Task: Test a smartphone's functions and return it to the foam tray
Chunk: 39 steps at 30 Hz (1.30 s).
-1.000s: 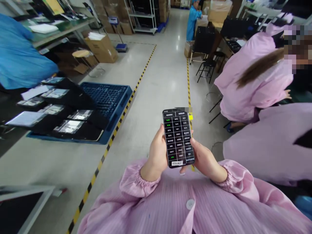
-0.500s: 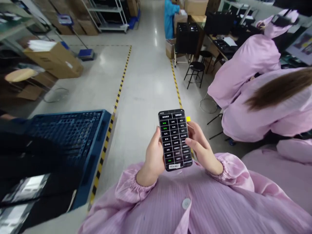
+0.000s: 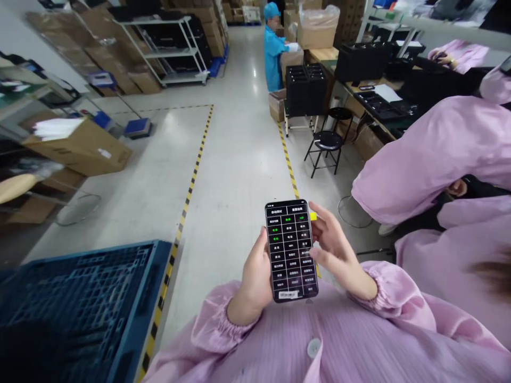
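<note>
Phone (image 3: 291, 250) upright between both hands, above the pink smock (image 3: 319, 340).
Left hand (image 3: 255, 276) wraps its left edge, clamped; right hand (image 3: 335, 247) at its right edge, fingers loosely spread, thumb at screen.

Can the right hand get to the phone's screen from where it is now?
Probably yes. The left hand holds the phone by its left edge, screen up and uncovered. The right hand sits beside the right edge, fingers loose, nothing between it and the screen.
</note>
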Available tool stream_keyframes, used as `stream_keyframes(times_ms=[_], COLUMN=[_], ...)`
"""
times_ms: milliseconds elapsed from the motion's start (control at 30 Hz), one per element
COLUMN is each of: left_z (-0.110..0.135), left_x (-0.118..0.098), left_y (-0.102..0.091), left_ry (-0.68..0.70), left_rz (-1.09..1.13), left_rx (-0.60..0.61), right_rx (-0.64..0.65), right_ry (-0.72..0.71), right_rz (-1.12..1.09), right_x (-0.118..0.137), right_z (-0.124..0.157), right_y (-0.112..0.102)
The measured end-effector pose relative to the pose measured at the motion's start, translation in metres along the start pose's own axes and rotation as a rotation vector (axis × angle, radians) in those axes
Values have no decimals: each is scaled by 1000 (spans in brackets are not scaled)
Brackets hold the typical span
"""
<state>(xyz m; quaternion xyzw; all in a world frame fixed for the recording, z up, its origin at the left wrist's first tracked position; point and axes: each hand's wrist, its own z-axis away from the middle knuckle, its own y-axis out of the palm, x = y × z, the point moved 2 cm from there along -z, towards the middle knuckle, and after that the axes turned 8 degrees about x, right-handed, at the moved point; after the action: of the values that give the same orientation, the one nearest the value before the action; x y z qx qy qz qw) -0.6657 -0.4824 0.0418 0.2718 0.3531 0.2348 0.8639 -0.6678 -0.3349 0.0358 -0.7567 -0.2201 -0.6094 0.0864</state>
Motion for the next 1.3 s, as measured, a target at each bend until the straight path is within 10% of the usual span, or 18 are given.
stream_keyframes(times_ms=[467, 767, 1100, 1300], left_z=[-141, -256, -361, -436], left_x=[-123, -173, -243, -280], left_y=[8, 61, 125, 153], left_ry=[-133, -174, -566, -693], left_rz=[-97, -74, -66, -137], left_rx=[234, 262, 662, 857], right_rx=[-497, -684, -378, -367], right_ry=[1, -57, -62, -141], right_rz=[210, 440, -663, -766], right_x=[-34, -57, -75, -109], right_z=[-155, -248, -333, -384], right_y=[-29, -121, -222, -260])
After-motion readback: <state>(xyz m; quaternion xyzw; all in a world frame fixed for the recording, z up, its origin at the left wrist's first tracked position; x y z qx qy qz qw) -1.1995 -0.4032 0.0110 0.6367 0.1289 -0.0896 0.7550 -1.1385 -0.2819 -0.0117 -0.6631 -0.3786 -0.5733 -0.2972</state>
